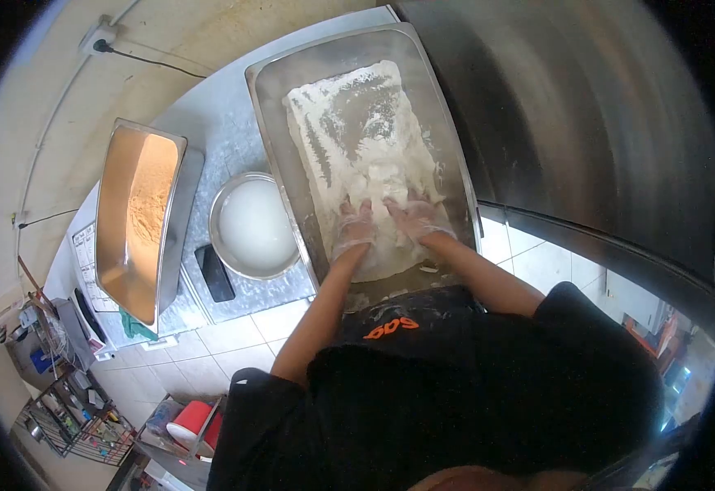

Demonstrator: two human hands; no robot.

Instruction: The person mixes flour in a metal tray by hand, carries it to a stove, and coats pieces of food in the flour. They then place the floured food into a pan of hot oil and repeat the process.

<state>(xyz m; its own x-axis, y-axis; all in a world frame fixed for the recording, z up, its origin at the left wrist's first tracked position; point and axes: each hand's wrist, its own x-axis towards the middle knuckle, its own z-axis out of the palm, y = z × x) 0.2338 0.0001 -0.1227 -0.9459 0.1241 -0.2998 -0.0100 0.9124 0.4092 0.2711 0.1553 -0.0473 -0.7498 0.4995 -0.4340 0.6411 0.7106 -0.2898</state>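
A deep rectangular steel pan (454, 155) holds a wide layer of white flour (333, 155). Both my hands wear thin clear plastic gloves and work in the flour near the pan's close end. My left hand (354, 227) points forward, its fingers apart and their tips sunk in flour. Beside it, my right hand (419, 219) reaches in with spread fingers, tips also partly buried. Just ahead of and between the fingers lies a flour-covered lump (387, 176); the coating hides what it is. Bare metal shows through the thinner flour at the far end.
Left of the pan stands a round steel bowl (220, 225) of white, cloudy-looking contents. A black phone (214, 273) lies beside it on the metal table (210, 172). Farther left is a deep steel container (179, 192) with orange-tan powder (151, 196). A large steel surface (570, 123) borders the right side.
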